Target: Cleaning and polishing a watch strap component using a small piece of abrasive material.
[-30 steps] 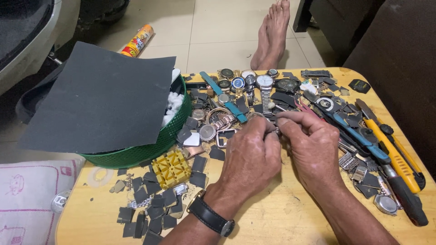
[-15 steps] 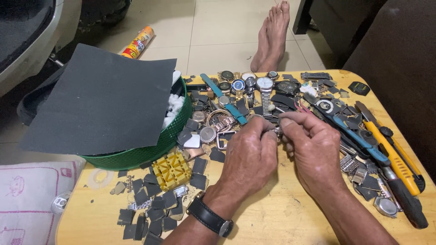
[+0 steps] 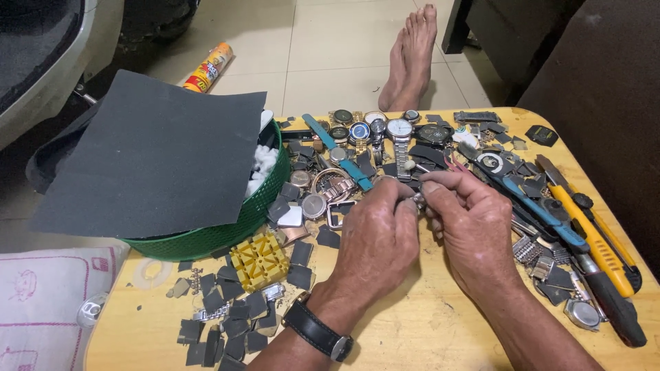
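Hardly anything has shifted in the last second: the left hand [image 3: 375,237] and right hand [image 3: 474,223] stay fingertip to fingertip, pinching a small metal part [image 3: 419,200] (too tiny to identify) above the wooden table [image 3: 426,330], beside the watches [image 3: 375,130].

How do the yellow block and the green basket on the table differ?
The yellow block is small, flat and square with a gridded top; the green basket is far larger, round and meshed. The block lies uncovered; the basket is mostly covered by a dark sheet. Both sit on the table, left of the hands.
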